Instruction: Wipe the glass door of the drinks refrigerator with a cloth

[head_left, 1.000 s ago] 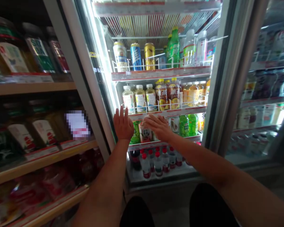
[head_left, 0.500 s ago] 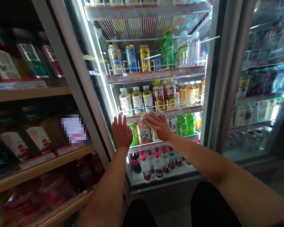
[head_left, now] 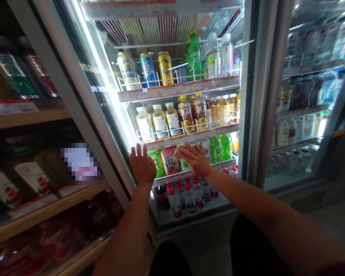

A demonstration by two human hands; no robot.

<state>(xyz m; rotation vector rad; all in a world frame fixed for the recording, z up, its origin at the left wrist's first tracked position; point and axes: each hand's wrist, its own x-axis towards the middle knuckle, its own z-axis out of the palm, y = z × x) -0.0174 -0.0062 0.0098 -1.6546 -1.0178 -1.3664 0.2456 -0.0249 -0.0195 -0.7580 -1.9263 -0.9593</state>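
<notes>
While the cloth (head_left: 179, 150) sits at mid-pane, held under the fingers of your right hand (head_left: 193, 156) against what looks like the glass (head_left: 175, 94), your left hand (head_left: 143, 165) is spread flat, apart from it and holding nothing. Behind the pane stand bottles (head_left: 185, 115); wooden shelves (head_left: 28, 119) run to your left. Work seems under way, but you can't tell which parts are done or left.

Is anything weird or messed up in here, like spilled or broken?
One thing looks odd: a blocky, pale patch above the wooden shelf on the left. It is made of big squares, so I can't tell what's behind it. I see nothing spilled or broken.
</notes>
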